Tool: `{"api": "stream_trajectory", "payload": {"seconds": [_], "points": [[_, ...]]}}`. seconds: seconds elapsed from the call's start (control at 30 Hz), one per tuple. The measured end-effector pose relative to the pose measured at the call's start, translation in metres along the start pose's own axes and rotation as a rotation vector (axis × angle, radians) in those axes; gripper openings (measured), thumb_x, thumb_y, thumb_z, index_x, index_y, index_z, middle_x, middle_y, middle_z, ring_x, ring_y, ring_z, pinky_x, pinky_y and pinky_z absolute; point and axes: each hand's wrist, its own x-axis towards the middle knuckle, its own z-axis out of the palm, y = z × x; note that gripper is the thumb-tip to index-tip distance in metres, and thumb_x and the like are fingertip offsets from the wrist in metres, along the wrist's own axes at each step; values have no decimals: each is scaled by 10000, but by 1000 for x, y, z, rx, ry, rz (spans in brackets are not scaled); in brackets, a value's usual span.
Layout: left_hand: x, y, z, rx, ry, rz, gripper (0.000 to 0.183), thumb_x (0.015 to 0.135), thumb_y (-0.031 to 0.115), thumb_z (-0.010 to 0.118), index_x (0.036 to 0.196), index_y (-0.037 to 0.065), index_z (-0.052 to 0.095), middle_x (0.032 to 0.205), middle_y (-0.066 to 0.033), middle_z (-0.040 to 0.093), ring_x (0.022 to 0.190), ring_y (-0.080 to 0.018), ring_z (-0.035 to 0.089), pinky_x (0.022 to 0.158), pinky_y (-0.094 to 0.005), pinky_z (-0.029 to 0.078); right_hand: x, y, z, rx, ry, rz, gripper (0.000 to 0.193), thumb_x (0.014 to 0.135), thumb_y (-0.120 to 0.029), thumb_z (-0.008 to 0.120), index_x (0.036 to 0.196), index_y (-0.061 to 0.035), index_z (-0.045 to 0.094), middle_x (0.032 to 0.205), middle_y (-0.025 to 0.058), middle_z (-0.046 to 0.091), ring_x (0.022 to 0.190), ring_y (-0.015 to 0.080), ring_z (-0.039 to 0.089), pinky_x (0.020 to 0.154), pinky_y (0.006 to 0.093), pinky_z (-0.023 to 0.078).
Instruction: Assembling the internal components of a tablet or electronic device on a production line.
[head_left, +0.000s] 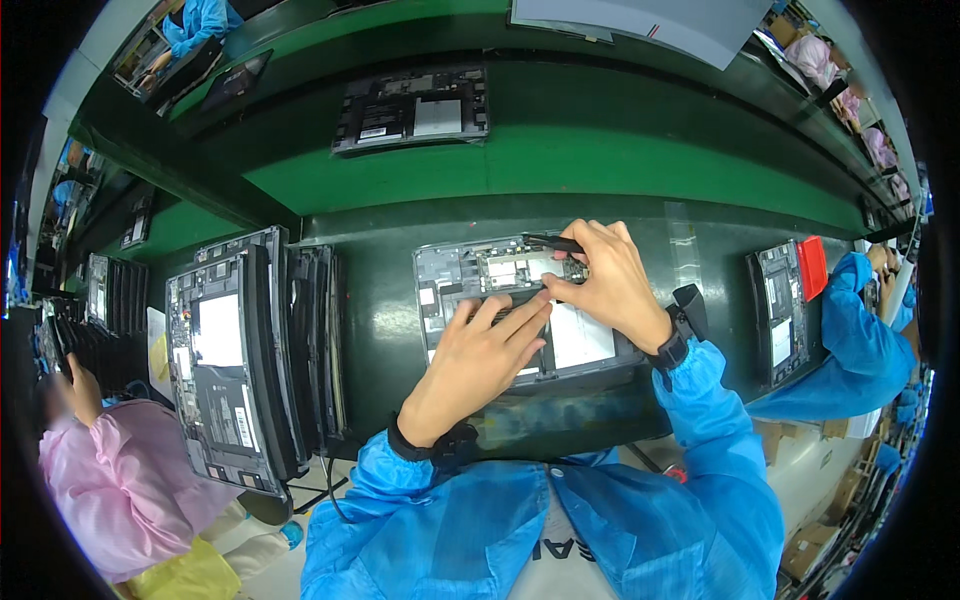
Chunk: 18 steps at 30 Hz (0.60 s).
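Note:
An opened tablet-like device (436, 266) lies on the dark green bench before me, its circuit board (507, 270) and white-labelled battery (583, 338) exposed. My right hand (612, 275) is over the board's upper right part, closed round a slim black tool (553, 243) that looks like tweezers and points left. Its thumb and forefinger come down close to the board. My left hand (478, 350) rests across the middle of the device with its fingers stretched out, their tips beside the right thumb. The fingers hide part of the board and the strip below it.
A stack of similar opened devices (215, 370) stands upright at the left. Another device (410, 110) lies on the shelf ahead. At the right, one device (780, 315) sits beside a red piece (812, 268). Co-workers in pink (130, 480) and blue (850, 350) sit at either side.

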Motion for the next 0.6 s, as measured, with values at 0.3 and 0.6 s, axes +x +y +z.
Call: {"api": "stream_trajectory", "payload": {"seconds": [0.3,0.6], "points": [[-1,-6,-1,-57,-19,-9,387,973,225,714,1338,97,722,1427,44,660,1130,-231,571,928,-379,456,-15,16,-3,-259,92,-645,383,712,-60,822,1090,-113,791,690,-32,484,644,170,506,700,354,412],[9,7,3,-125,61,23,408,944,168,731,1332,50,695,1435,-37,648,1144,-296,572,960,-424,466,-32,21,-23,-410,-25,-583,402,781,-162,704,1161,-40,750,792,-11,591,811,169,602,785,368,463]]}}
